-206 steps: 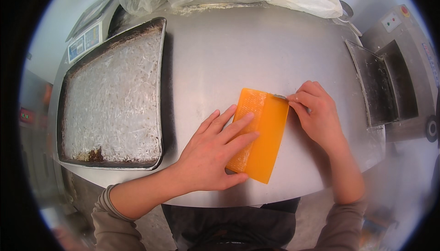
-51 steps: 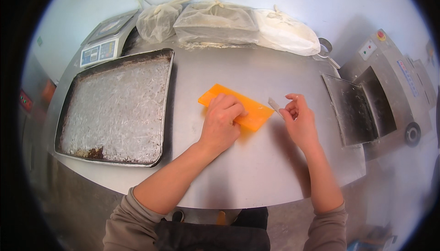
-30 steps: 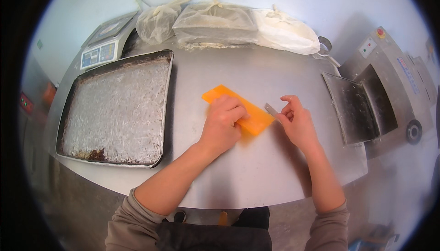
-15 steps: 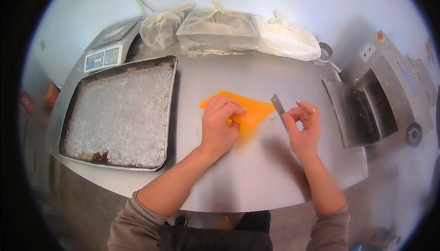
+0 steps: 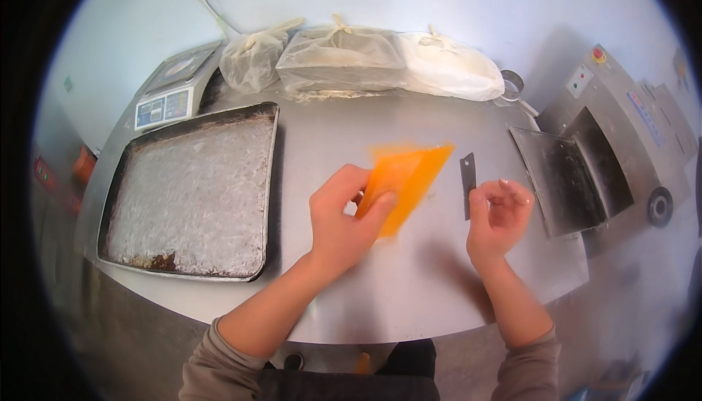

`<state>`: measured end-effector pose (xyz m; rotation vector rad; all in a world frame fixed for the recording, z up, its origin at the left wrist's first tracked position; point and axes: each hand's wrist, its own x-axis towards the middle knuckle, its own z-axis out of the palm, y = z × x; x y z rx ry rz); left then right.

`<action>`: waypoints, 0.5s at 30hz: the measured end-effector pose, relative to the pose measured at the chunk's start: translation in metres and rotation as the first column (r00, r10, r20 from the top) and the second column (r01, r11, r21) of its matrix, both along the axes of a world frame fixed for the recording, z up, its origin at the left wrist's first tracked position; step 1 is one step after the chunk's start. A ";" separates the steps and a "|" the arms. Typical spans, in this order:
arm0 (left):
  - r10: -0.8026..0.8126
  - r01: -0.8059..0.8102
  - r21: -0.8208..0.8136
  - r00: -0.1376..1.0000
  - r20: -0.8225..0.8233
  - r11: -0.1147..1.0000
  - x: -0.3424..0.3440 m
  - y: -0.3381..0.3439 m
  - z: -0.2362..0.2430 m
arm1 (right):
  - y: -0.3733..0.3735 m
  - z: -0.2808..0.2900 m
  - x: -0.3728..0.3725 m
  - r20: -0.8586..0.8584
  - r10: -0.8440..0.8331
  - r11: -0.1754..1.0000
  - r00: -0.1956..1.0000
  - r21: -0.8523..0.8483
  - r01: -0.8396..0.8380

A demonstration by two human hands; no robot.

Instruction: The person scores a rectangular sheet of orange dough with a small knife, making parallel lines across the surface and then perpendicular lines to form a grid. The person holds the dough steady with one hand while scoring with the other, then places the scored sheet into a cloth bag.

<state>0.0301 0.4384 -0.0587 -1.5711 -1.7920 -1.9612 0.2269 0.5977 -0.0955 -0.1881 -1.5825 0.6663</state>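
Observation:
My left hand [image 5: 340, 218] grips an orange plastic scraper [image 5: 409, 181] by its left edge, thumb across its face; the scraper is tilted up over the steel table [image 5: 373, 298] and slightly blurred. To its right, my right hand [image 5: 497, 222] is palm up with fingers curled, and a thin dark metal blade [image 5: 466, 174] stands out upright from behind its thumb. The blade and scraper are apart.
A worn baking tray [image 5: 186, 189] lies at the left, a scale [image 5: 164, 108] behind it. Three bagged bundles [image 5: 340, 61] line the back, with a metal ring [image 5: 512, 86] beside them. A steel machine [image 5: 621, 130] with an open black chute [image 5: 556, 181] stands at the right.
My left hand has turned the scraper up from lying flat and diagonal to a steeper tilt. My right hand has moved right and down, with the blade turned more upright.

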 end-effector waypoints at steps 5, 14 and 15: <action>0.089 0.004 0.212 0.899 -0.429 0.977 0.004 0.002 0.001 | -0.007 0.008 0.006 0.002 0.024 0.993 1.000 0.113 -0.024; 0.181 -0.060 0.225 0.804 -0.566 0.973 0.002 0.005 -0.004 | -0.006 0.015 0.002 0.156 -0.054 0.992 0.986 0.125 0.035; 0.189 -0.072 0.218 0.792 -0.581 0.973 0.001 0.005 -0.004 | -0.005 0.016 0.001 0.154 -0.046 0.995 0.987 0.092 0.032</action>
